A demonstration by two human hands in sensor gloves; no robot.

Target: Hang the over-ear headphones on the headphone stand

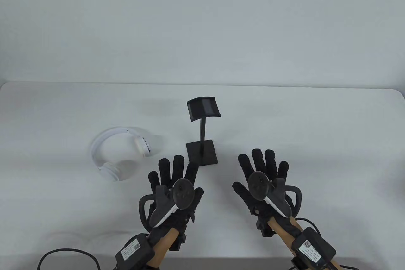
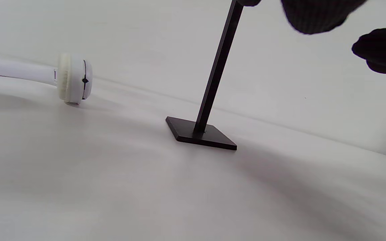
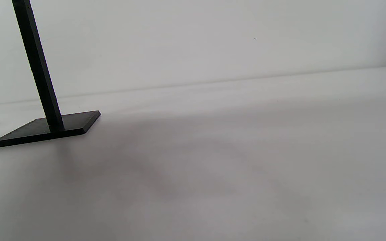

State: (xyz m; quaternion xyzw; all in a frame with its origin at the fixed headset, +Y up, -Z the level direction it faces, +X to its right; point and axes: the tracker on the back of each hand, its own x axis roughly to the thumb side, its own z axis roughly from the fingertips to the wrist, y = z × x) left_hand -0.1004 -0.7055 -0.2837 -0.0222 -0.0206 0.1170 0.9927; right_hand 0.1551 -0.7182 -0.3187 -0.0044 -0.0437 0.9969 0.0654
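My two hands, left hand (image 1: pixel 175 184) and right hand (image 1: pixel 262 176), hover flat with fingers spread, holding nothing. One black headphone stand (image 1: pixel 202 137) stands between them; one pair of white headphones (image 1: pixel 121 153) lies left of it on the table (image 1: pixel 316 130).

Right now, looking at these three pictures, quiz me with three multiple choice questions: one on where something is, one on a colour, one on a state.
1. Where do the white headphones lie relative to the headphone stand in the table view?
A. To its left
B. To its right
C. Hung on it

2. What colour is the stand?
A. White
B. Black
C. Red

3. What are the left hand and right hand doing?
A. Both grip the headphones
B. One holds the stand
C. Both are spread, holding nothing

Answers: 1 A, they lie flat on the table left of the stand. 2 B, base, post and cradle are black. 3 C, the fingers are splayed and grip nothing.
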